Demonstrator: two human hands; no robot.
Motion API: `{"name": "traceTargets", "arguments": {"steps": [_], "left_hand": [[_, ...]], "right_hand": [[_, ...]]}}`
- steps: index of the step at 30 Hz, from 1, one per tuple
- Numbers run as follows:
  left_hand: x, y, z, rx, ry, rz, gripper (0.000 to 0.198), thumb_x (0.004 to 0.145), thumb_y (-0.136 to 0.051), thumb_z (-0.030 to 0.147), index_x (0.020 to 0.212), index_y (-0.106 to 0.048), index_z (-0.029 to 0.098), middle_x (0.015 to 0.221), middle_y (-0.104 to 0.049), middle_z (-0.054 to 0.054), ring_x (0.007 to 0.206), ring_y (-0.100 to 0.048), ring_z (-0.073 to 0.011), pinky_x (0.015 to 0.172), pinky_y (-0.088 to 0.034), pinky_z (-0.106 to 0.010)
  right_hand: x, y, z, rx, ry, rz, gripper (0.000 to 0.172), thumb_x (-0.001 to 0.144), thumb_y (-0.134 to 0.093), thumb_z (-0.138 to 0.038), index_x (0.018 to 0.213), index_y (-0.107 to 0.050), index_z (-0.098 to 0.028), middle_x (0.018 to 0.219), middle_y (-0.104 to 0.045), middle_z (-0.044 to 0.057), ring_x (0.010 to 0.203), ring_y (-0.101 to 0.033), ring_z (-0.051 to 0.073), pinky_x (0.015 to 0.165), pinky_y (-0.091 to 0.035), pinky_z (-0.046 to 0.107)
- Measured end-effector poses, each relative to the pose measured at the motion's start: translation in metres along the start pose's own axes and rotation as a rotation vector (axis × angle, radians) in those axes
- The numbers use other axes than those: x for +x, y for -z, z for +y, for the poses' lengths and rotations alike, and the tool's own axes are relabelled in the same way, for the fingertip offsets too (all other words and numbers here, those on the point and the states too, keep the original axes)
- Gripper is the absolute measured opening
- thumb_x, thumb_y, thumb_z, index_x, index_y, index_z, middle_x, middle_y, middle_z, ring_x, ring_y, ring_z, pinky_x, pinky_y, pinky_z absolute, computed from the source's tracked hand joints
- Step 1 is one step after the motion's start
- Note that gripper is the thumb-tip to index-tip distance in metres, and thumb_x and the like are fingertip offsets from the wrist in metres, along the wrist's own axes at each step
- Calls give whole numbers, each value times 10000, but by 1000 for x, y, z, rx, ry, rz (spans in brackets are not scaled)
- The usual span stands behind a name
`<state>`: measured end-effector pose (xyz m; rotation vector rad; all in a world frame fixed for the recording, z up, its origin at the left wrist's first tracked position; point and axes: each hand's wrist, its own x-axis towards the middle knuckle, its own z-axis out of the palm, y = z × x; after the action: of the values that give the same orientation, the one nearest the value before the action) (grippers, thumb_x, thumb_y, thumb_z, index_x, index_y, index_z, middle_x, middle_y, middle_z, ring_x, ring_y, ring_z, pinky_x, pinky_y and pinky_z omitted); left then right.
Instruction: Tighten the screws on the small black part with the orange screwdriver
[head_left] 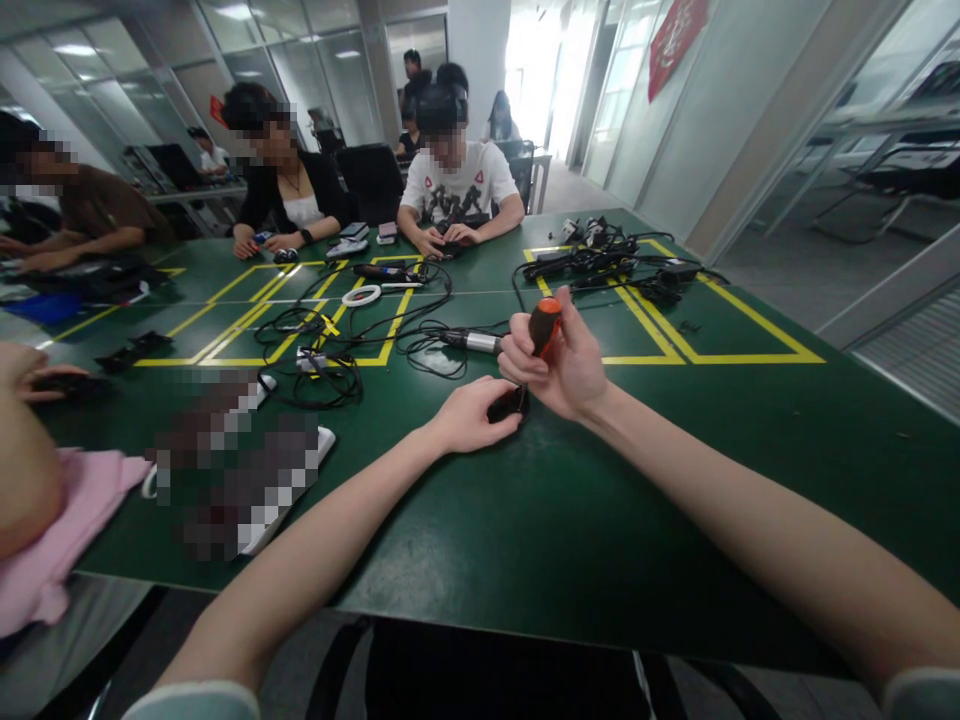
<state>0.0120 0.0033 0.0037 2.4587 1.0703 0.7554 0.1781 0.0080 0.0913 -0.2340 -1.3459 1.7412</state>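
Right hand: Our right hand (564,368) is closed in a fist around the orange and black plastic-handled screwdriver (545,322). Only the orange top of the handle stands out above the fingers.
Screwdriver axis: Its long axis stands nearly upright, leaning a little. The orange end is up and the working end points down toward the small black part (507,404). The shaft is mostly hidden by the hand.
Left hand: Our left hand (471,416) lies low on the surface, its fingers curled over the small black part and pressing on it. We cannot tell the shape of this part.
Place: Both hands meet over the dark green surface (570,520), near its middle and just on our side of the yellow tape lines (720,357).
Near things: A silver and black cylindrical tool (472,341) lies just behind the right hand, its cable joining a tangle of black cables (322,375). A white ring (361,295) lies further back.
Writing: We read no brand on the screwdriver. The red banner (675,40) on the wall carries marks too small to read.
Other people: A person in a white printed T-shirt (457,190) sits opposite, hands on the surface.
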Motion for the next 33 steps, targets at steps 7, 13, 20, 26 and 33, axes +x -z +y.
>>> {"name": "traceTargets", "arguments": {"steps": [7,13,20,26,33], "left_hand": [[0,-2,-1,-4,10,2,261,931,-688,329,1157,-707,201,1027,-754,-66,898,-678,-226,867,-584,-354],[1,-2,-1,3,12,9,255,926,-695,331,1146,-715,204,1017,-754,-61,910,-676,-228,863,-580,-351],[2,-2,-2,-14,4,3,249,927,-678,343,1122,-713,192,1004,-742,-69,887,-668,-230,829,-573,-352],[1,-1,-1,-19,-4,1,265,928,-678,336,1148,-716,194,1036,-749,-74,925,-680,-239,848,-575,-356],[0,0,-1,-16,-1,-2,259,934,-672,333,1149,-718,194,1025,-749,-71,914,-676,-233,854,-577,-356]], "right_hand": [[-1,5,3,36,38,82,587,830,-771,-774,743,-563,-232,466,-304,-108,420,-183,77,465,-196,248],[-1,6,5,18,-23,21,694,907,-618,-834,601,-514,-220,403,-243,-87,397,-203,79,465,-215,250],[-1,10,8,64,3,43,601,787,-817,-772,754,-552,-233,442,-315,-117,415,-205,77,467,-226,226],[0,14,10,27,-38,28,702,875,-627,-867,634,-501,-220,438,-334,-77,401,-243,81,465,-225,248],[1,15,11,33,-29,43,609,809,-787,-787,748,-552,-229,446,-413,-105,390,-253,72,476,-218,247]]}}
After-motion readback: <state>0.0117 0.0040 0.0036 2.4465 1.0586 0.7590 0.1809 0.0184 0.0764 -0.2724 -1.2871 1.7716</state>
